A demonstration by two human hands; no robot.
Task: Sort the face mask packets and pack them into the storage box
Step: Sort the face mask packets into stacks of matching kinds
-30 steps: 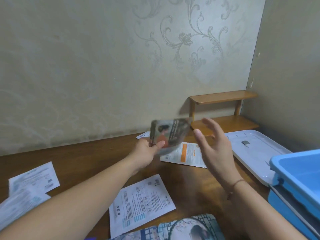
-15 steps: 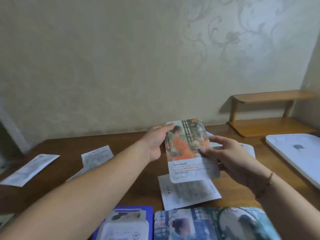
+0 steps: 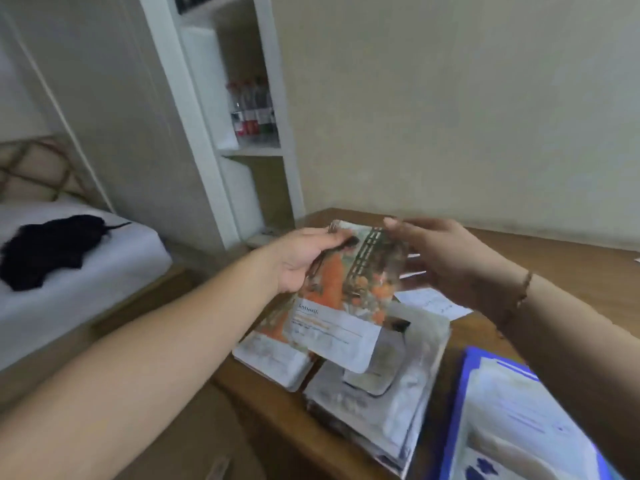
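Packet (image 3: 341, 299) with the orange figure print is up in the air over the desk (image 3: 554, 265), one packet between my two hands. My left hand (image 3: 304, 259) pinches its upper left edge, thumb on the printed front. My right hand (image 3: 450, 258) is at the upper right edge, fingers spread wide; I cannot tell whether it actually grips. Under it I count two heaps on the desk: a packet with orange print (image 3: 273, 355) at the left and a silver stack (image 3: 391, 407) beside it; the number of packets in that stack is too blurred to count. One white leaflet (image 3: 433, 301) lies behind. A blue box (image 3: 460, 410) edge shows at the lower right.
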